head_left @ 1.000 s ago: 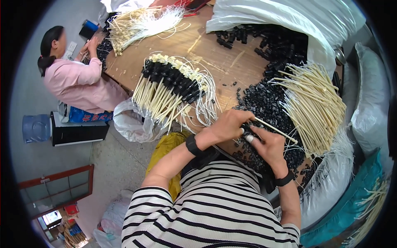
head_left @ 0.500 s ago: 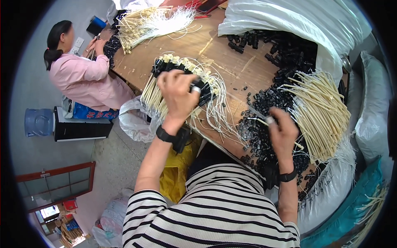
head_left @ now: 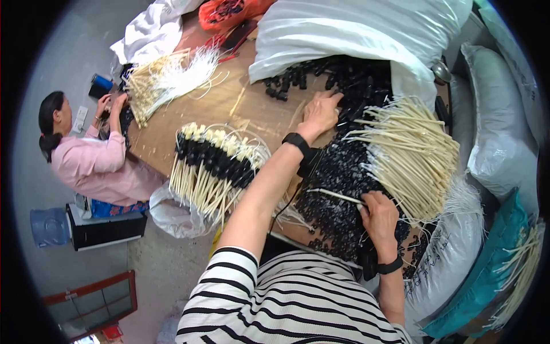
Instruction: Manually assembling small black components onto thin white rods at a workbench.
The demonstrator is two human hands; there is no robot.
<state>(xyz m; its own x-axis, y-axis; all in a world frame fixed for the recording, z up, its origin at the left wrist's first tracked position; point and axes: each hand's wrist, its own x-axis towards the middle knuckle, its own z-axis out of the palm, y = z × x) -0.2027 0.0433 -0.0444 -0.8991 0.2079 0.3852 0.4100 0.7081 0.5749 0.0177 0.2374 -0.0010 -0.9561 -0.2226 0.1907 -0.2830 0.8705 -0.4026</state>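
Observation:
My right hand (head_left: 380, 219) pinches one end of a thin cream tube (head_left: 337, 196), which points left over a pile of small black plastic pieces (head_left: 325, 223). At the edge of a heap of larger black cylindrical fittings (head_left: 375, 81), my left hand (head_left: 321, 114) has its fingers bent together, fingertips against the fittings. Whatever lies between those fingertips is hidden. Left of my left forearm lies a row of cream tubes (head_left: 200, 182) with black fittings and pale ends, white wires trailing from it. Close beyond my right hand is a big bundle of cream tubes (head_left: 415, 160).
A white sack (head_left: 344, 28) spills the black fittings onto the wooden table (head_left: 229, 103). Another tube bundle (head_left: 154, 86) with white wires lies at the far left, near a person in pink (head_left: 94, 163) working there. Stuffed white sacks (head_left: 501, 114) line the right side.
My left hand has left the row of tubes and reached right and away to the black fittings. My right hand still holds the cream tube, slightly lower and further left. The whole view has shifted.

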